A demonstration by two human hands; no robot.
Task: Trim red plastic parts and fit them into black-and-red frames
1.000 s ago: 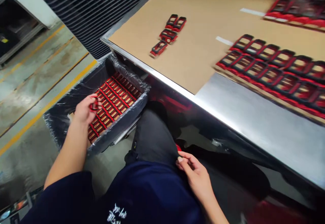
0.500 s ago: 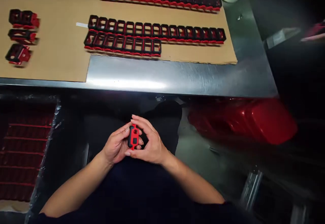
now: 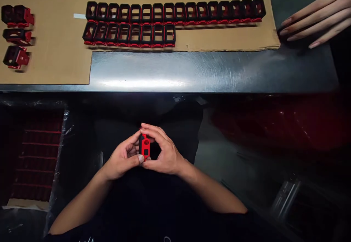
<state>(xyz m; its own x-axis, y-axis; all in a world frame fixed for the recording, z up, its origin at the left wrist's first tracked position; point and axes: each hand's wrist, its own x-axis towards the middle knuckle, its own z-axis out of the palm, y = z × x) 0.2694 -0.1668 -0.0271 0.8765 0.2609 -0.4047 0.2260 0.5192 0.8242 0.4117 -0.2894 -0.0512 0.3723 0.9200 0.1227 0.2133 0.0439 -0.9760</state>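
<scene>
A small red-and-black frame (image 3: 146,147) is held upright in front of my body, its red face with a round hole and a dark square turned up toward me. My left hand (image 3: 124,158) is closed on its left side, thumb on the lower end and fingertips at the upper end. On the other side, my right hand (image 3: 164,150) spans the frame from top to bottom between fingers and thumb. Some fingertips behind it are hidden. Beyond my hands, two rows of similar black-and-red frames (image 3: 146,35) stand on cardboard (image 3: 219,37).
A metal table edge (image 3: 164,75) lies ahead. Several loose frames (image 3: 17,56) sit at left. Another person's hand (image 3: 318,18) is over the table's right corner. Below left is a plastic-lined box (image 3: 63,139) of dark red parts; a dim red object (image 3: 260,125) is at right.
My left thumb has moved down to the frame's lower end, and my fingertips have risen to its top. Another person's hand has come in at the right. The head view has shifted.
</scene>
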